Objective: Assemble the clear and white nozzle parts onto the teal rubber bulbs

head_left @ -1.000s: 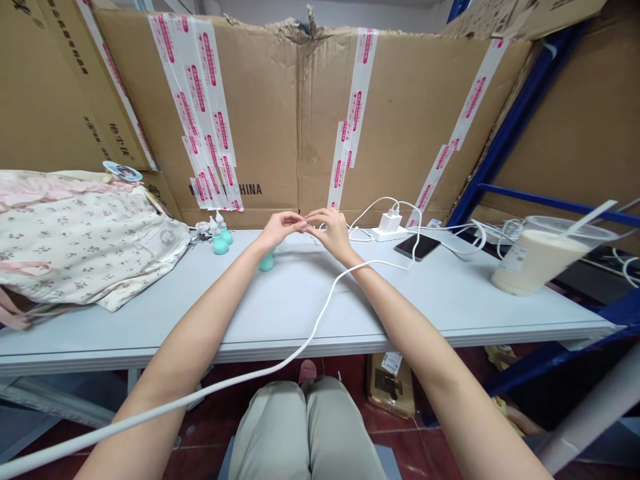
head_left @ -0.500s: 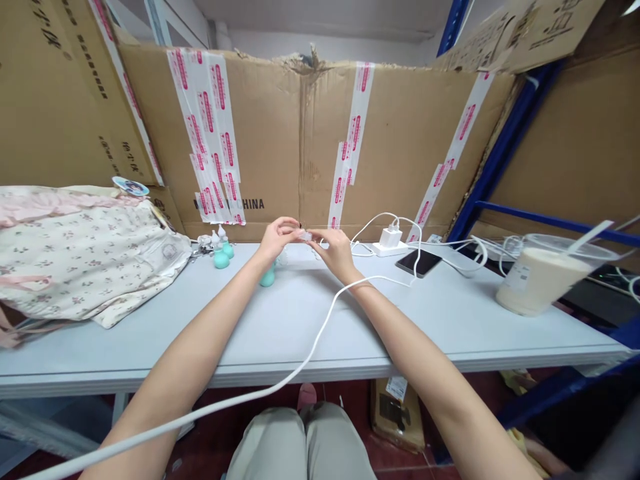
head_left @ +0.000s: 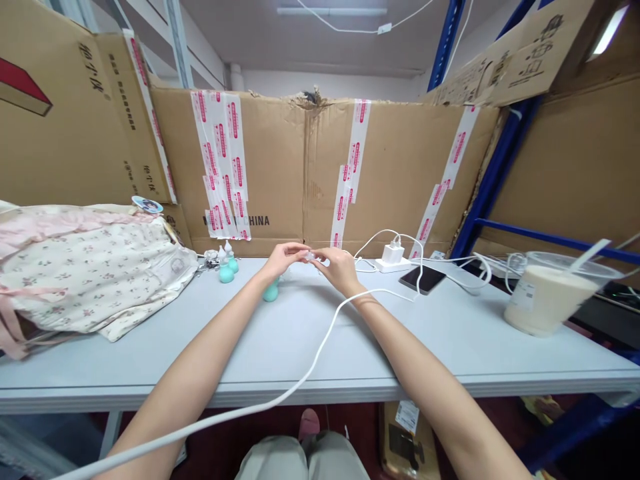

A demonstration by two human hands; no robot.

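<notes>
1. Cardboard panels (head_left: pixel 280 173), crossed by white-and-red tape, stand along the far side.
2. Grey table (head_left: pixel 320 353) spans the scene from left to right.
3. Floral bag (head_left: pixel 100 273) lies on the table's left.
4. Plastic cup (head_left: pixel 537 303) of pale drink stands at the right, a straw leaning in it.
5. Left hand (head_left: pixel 278 261) and right hand (head_left: pixel 341 268) meet above the table's far middle, thumbs and fingers of both pinching 1 small clear piece (head_left: pixel 311 256).
6. Dark phone (head_left: pixel 423 280) lies right of them.
7. 2 teal bottles (head_left: pixel 227 273) stand far left; 1 teal object (head_left: pixel 271 292) is partly hidden by the left hand.
8. That clear piece sits between the 2 hands' fingertips, its shape too small to tell.
</notes>
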